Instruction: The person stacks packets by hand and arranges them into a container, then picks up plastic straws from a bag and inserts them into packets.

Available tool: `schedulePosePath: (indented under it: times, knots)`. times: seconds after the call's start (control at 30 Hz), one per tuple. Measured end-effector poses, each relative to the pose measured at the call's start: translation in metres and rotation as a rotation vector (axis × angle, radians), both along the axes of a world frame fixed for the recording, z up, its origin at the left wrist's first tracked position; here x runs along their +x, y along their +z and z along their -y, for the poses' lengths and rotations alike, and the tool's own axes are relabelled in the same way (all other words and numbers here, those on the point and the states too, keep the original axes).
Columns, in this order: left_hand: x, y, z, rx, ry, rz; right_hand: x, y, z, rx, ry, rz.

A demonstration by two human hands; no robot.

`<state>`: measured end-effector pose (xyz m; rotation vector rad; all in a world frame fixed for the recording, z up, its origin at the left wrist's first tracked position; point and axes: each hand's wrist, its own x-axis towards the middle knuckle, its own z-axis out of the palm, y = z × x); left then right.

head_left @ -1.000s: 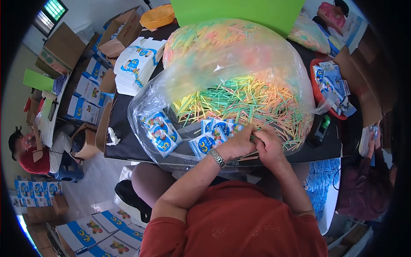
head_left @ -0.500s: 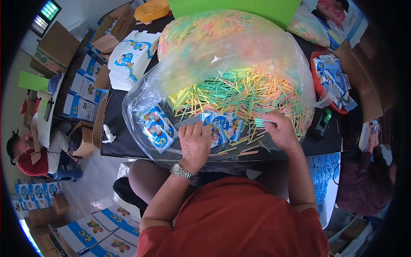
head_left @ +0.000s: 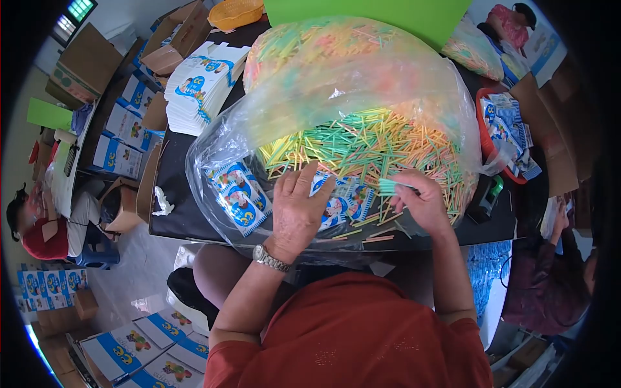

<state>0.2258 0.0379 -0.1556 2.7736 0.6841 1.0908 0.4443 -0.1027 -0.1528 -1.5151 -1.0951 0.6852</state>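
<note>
A large clear plastic bag (head_left: pixel 297 84) lies on the table with its mouth toward me, full of thin green, yellow, orange and pink sticks (head_left: pixel 352 139). My right hand (head_left: pixel 424 204) pinches a small bunch of green sticks (head_left: pixel 387 187) at the front right of the pile. Fingers apart, my left hand (head_left: pixel 297 213) is over the near edge of the bag and partly covers some blue-and-white printed packets (head_left: pixel 357 197). Left of that hand, more such packets (head_left: pixel 239 199) lie on the plastic. A few loose sticks (head_left: pixel 378 238) are by the table's front edge.
Flat white printed cartons (head_left: pixel 197 87) are stacked at the back left, near a yellow basket (head_left: pixel 236 14). An orange-red basket (head_left: pixel 482 113) of packets stands at right, beside a black device (head_left: pixel 484 199). A crumpled white tissue (head_left: pixel 163 202) lies at left. Other people sit on both sides.
My left hand has lifted and spread its fingers over the packets. The right hand has shifted slightly left and down, still with the green sticks. The whole view has tilted a little.
</note>
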Motion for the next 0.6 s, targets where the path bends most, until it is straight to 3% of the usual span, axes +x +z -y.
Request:
schedulePosePath:
  times: [0.03, 0.07, 0.13, 0.23, 0.27, 0.37, 0.4, 0.47, 0.53, 0.57, 0.6]
  knots:
    - [0.002, 0.000, 0.003, -0.176, -0.028, 0.037, -0.006, 0.003, -0.002, -0.005, 0.058, -0.118]
    - [0.004, -0.005, 0.002, -0.175, -0.028, 0.038, -0.011, 0.004, -0.005, -0.008, 0.117, -0.236]
    - [0.008, -0.024, -0.002, -0.708, 0.036, 0.139, -0.020, -0.003, -0.012, -0.006, 0.107, -0.287]
    - [0.005, -0.039, -0.011, -0.846, -0.077, 0.118, -0.024, -0.019, -0.019, -0.088, 0.062, -0.580]
    - [0.004, -0.039, -0.010, -0.971, -0.101, 0.160, -0.024, -0.019, -0.019, -0.086, 0.061, -0.581]
    - [0.002, -0.042, -0.011, -0.996, -0.141, 0.112, -0.027, -0.017, -0.023, -0.079, 0.054, -0.638]
    - [0.004, -0.042, -0.011, -0.995, -0.143, 0.110, -0.031, -0.015, -0.026, -0.049, 0.049, -0.530]
    - [0.008, -0.039, -0.009, -0.395, -0.100, -0.085, -0.035, -0.020, -0.034, -0.020, 0.042, -0.420]
    - [0.016, -0.033, -0.003, -0.290, -0.024, -0.197, -0.036, -0.036, -0.043, 0.191, 0.127, 0.473]
    - [0.020, -0.030, -0.002, -0.180, 0.052, -0.305, -0.039, -0.037, -0.041, 0.007, 0.239, 0.590]
    - [0.021, -0.030, 0.001, -0.177, 0.054, -0.305, -0.041, -0.039, -0.041, 0.011, 0.239, 0.591]
